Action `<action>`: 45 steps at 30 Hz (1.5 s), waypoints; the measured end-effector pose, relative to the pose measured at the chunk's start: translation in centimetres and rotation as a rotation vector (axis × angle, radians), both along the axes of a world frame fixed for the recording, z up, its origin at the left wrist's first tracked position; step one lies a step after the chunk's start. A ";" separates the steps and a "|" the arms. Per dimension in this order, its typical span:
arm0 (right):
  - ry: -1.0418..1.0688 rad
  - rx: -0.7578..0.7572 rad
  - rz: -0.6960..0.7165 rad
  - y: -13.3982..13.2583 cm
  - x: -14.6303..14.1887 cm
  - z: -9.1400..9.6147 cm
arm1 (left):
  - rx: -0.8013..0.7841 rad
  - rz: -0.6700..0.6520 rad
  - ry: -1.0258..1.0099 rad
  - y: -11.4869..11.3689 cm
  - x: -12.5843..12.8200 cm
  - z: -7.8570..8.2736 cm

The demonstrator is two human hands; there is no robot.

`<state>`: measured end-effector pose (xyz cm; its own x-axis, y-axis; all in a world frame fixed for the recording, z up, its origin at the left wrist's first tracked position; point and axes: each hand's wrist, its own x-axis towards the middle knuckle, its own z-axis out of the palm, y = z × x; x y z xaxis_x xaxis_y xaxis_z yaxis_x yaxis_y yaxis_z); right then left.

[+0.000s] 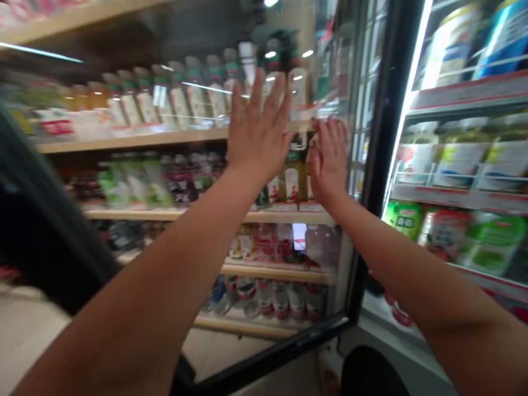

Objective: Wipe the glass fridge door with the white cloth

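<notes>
My left hand (258, 129) is open against the glass door (325, 286) of a drinks cooler, palm forward and fingers spread. Bottles on a shelf show through the glass behind it. To its right, my right hand (332, 157) is raised at the same pane, close to the hinge-side frame. Its fingers point up and lie close together, and I see nothing held in it; a reflection of the hand seems to show at its left edge. The door's black frame (381, 99) stands right of this hand. Motion blurs much of the picture.
Wooden shelves (173, 213) of bottled drinks stand beyond the open door. On the right, the lit cooler (466, 192) holds bottles and green and red pouches (493, 242). The door's lower bar (276, 352) crosses above the pale floor (28, 324). A phone-like bright screen (299, 236) shows in the glass.
</notes>
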<state>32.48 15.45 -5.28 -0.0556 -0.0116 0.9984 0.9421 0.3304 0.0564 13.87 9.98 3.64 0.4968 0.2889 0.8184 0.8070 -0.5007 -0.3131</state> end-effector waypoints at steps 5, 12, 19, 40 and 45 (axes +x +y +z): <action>-0.269 -0.076 0.114 -1.3 -0.6 -4.7 | -0.071 0.240 0.043 -2.1 -4.2 -0.7; -0.255 -0.038 0.189 -1.9 -5.6 3.1 | 0.013 0.431 -0.137 -3.9 -11.4 1.6; -0.531 -0.098 0.284 -3.1 -11.6 -1.4 | -0.045 0.421 -0.125 -5.2 -14.5 -0.6; -0.278 -0.100 0.021 -3.6 -13.3 6.3 | -0.011 0.486 -0.213 -4.9 -14.7 -1.9; -0.457 -0.180 0.194 -4.1 -13.6 -1.3 | -0.004 0.505 -0.261 -5.0 -14.4 -2.0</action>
<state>18.84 11.37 -6.62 -0.5001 0.1046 0.8596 0.7551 0.5388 0.3736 -0.53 5.01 1.65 0.0775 0.4419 0.8937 0.9970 -0.0333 -0.0700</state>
